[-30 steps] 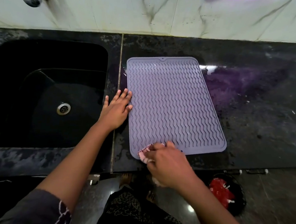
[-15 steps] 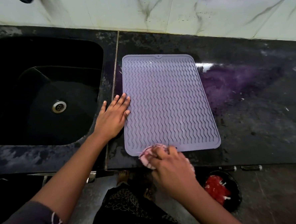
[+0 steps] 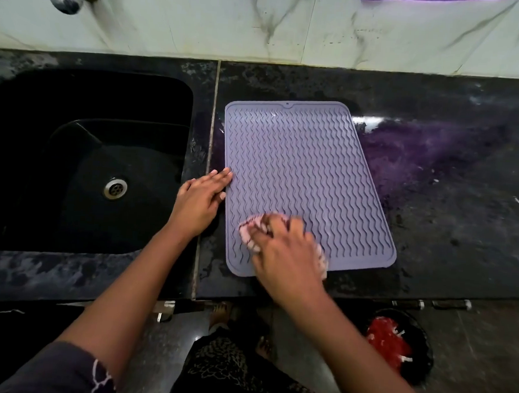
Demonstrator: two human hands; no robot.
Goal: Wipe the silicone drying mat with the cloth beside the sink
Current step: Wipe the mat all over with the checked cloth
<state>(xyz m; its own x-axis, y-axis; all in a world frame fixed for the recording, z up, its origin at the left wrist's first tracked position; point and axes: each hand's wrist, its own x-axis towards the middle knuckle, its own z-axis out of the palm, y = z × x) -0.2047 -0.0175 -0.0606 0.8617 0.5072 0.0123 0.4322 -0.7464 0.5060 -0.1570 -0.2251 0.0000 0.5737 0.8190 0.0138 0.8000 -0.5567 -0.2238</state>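
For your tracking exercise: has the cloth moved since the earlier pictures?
Yes. The cloth moved from the near edge of the mat farther onto it, toward the wall.

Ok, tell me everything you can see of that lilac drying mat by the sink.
The lilac rectangular silicone mat has rounded corners, a raised rim, wavy ridges all over and a small notch mid far edge. It lies flat, slightly turned, on the black stone counter right of the black sink. The left grip, fingers straight, touches its left edge; the right grip presses a bunched pink cloth on its near left part.
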